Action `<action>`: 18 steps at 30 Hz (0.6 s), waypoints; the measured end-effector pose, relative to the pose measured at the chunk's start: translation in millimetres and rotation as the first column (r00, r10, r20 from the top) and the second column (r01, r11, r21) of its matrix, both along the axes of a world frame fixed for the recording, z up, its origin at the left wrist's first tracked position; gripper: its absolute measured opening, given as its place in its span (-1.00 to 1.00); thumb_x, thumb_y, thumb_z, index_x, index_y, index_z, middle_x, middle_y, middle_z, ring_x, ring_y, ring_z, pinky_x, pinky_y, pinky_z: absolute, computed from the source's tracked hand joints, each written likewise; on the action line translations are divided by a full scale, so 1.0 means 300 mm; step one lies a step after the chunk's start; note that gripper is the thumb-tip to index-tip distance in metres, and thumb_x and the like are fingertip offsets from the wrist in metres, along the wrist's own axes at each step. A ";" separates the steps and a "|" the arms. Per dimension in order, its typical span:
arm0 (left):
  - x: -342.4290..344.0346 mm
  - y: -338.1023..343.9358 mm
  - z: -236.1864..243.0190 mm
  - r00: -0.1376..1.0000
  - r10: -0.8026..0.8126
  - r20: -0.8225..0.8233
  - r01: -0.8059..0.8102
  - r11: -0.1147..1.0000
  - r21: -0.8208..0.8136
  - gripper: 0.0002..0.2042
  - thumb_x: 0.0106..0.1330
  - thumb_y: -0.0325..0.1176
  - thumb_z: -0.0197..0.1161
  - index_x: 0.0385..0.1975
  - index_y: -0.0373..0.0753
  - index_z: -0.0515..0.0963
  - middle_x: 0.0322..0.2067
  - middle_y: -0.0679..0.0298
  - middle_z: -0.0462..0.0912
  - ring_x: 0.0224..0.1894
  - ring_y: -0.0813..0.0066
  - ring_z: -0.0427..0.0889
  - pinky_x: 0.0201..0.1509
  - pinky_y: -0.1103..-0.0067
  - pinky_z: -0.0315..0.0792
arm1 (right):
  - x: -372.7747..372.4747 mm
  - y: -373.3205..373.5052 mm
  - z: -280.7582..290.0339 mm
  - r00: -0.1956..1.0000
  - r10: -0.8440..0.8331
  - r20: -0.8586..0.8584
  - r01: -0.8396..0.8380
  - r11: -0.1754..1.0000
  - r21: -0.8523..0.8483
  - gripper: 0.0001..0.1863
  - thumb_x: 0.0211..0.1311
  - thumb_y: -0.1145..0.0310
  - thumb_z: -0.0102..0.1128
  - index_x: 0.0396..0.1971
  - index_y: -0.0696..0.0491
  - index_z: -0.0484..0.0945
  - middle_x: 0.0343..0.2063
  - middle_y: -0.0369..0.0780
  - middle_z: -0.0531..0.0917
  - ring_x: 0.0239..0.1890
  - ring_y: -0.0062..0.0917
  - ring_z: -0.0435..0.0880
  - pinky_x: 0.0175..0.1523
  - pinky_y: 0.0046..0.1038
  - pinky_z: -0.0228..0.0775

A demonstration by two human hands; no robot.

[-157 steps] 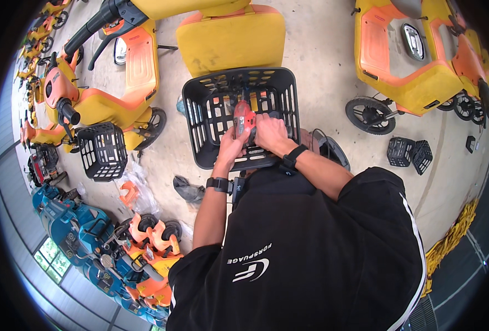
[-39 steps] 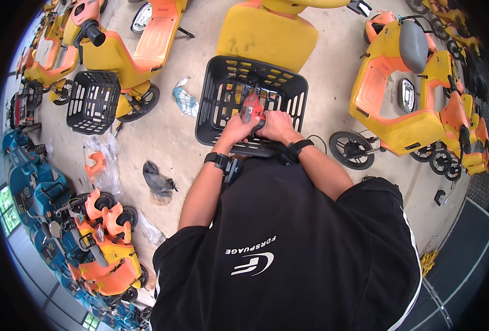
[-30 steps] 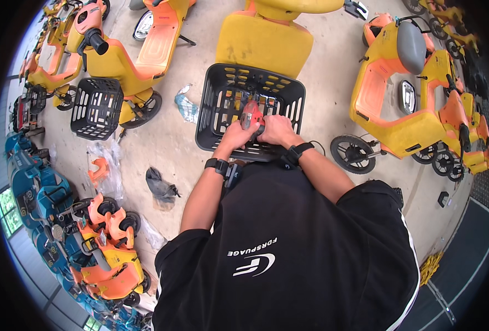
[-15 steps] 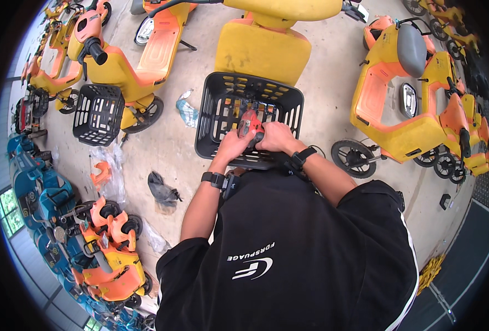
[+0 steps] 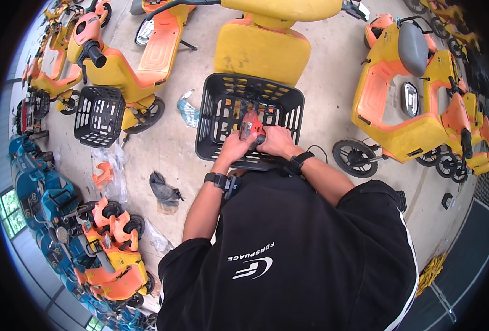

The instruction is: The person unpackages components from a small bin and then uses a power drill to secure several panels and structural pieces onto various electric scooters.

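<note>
A red and black cordless drill (image 5: pixel 250 124) points away from me, down into the black slotted basket (image 5: pixel 204 138) on the front of a yellow scooter (image 5: pixel 262 51). My left hand (image 5: pixel 236 148) closes on the drill's left side. From the other side my right hand (image 5: pixel 277 142) wraps round its rear and handle. Both wrists carry black straps and rest above the basket's near rim. The drill's tip meets the clutter at the basket's far inner wall; what it touches there is too small to make out.
A yellow and orange scooter (image 5: pixel 114 69) with its own basket (image 5: pixel 99 117) stands at the left, another scooter (image 5: pixel 385 110) at the right. A dark cloth (image 5: pixel 164 187), plastic sheeting (image 5: pixel 117 179) and orange parts lie on the floor. Blue scooters (image 5: pixel 43 204) line the left.
The drill has turned a little, with more of its red rear showing between my hands. Both hands keep hold of it in nearly the same place.
</note>
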State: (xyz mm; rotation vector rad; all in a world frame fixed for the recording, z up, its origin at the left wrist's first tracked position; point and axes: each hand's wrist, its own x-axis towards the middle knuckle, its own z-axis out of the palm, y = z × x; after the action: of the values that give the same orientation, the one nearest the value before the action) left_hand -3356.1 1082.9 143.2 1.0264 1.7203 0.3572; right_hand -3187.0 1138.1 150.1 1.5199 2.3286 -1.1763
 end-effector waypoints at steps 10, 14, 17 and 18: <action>0.015 -0.020 0.032 0.999 0.030 -0.020 -0.029 0.998 0.055 -0.43 0.17 0.11 0.24 -0.27 -0.44 0.57 -0.44 0.06 0.65 -0.35 0.29 0.62 -0.21 0.47 0.46 | 0.038 0.041 0.025 0.990 0.122 -0.075 -0.122 0.992 0.002 -0.46 -0.31 0.11 0.33 -0.34 0.23 0.58 -0.40 0.08 0.65 -0.27 -0.06 0.64 -0.11 -0.19 0.50; 0.033 0.007 0.044 0.990 0.135 -0.040 -0.131 0.988 0.082 -0.47 0.15 0.06 0.27 -0.26 -0.42 0.58 -0.39 0.00 0.67 -0.28 0.24 0.68 -0.15 0.46 0.48 | 0.018 0.081 0.000 0.986 0.089 -0.142 -0.090 0.996 -0.001 -0.48 -0.33 0.11 0.33 -0.38 0.23 0.58 -0.38 0.07 0.65 -0.25 -0.05 0.64 -0.10 -0.21 0.49; 0.036 0.058 0.053 0.985 0.154 0.081 -0.158 0.986 0.053 -0.52 0.16 0.00 0.28 -0.25 -0.40 0.59 -0.41 0.04 0.68 -0.30 0.30 0.67 -0.17 0.47 0.48 | 0.018 0.056 0.003 0.996 -0.024 -0.083 0.021 0.999 -0.037 -0.47 -0.33 0.07 0.34 -0.37 0.18 0.61 -0.38 0.06 0.66 -0.23 -0.08 0.65 -0.07 -0.23 0.49; 0.036 0.075 0.058 0.987 0.096 0.130 -0.103 0.994 0.047 -0.54 0.16 -0.02 0.29 -0.25 -0.40 0.59 -0.42 0.06 0.67 -0.32 0.32 0.67 -0.18 0.48 0.48 | 0.033 0.037 0.011 0.991 -0.126 -0.037 0.121 0.986 -0.114 -0.47 -0.32 0.05 0.34 -0.37 0.18 0.61 -0.37 0.05 0.66 -0.23 -0.09 0.65 -0.06 -0.24 0.49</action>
State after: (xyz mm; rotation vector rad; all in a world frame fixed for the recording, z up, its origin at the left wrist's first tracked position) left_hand -3345.2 1105.6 160.7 0.9375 1.6579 0.5251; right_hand -3177.2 1149.0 153.2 1.6359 2.1817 -1.3582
